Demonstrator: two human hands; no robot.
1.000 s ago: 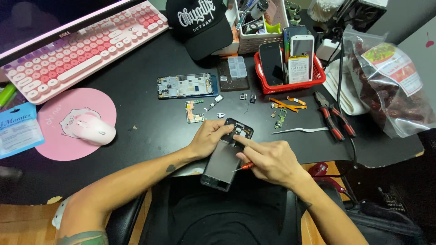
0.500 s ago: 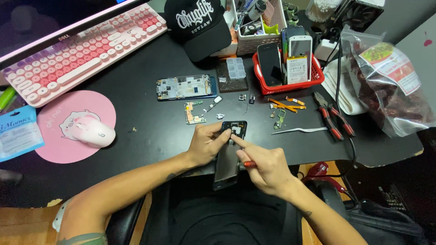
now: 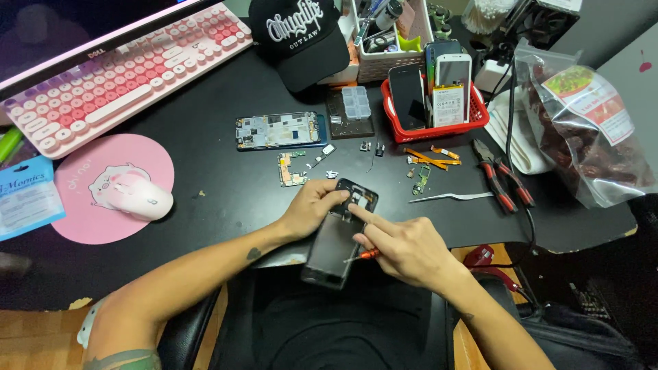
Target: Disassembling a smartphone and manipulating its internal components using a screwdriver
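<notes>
Fingers of left hand (image 3: 312,209) clamp black opened phone chassis (image 3: 339,236) at desk's front edge; right hand (image 3: 404,247) pinches small orange-handled screwdriver (image 3: 367,255), forefinger pressing inside. Step: working internals. Next needs steady tip placement, prob.

Packages, labels and screens around the black desk

A dark monitor screen (image 3: 75,31) filled the upper left corner of the frame, above a pink keyboard. At the left edge lay a flat light-blue packet (image 3: 26,195) with dark lettering, just beside a round pink mouse pad. In the upper middle, a red basket (image 3: 439,127) held upright phones: one with a black screen (image 3: 407,92) and one white slab with an orange-and-white label (image 3: 450,103). At the right edge sat a clear plastic bag (image 3: 593,133) of dark red contents, bearing a white label with green and red print (image 3: 582,92).
</notes>
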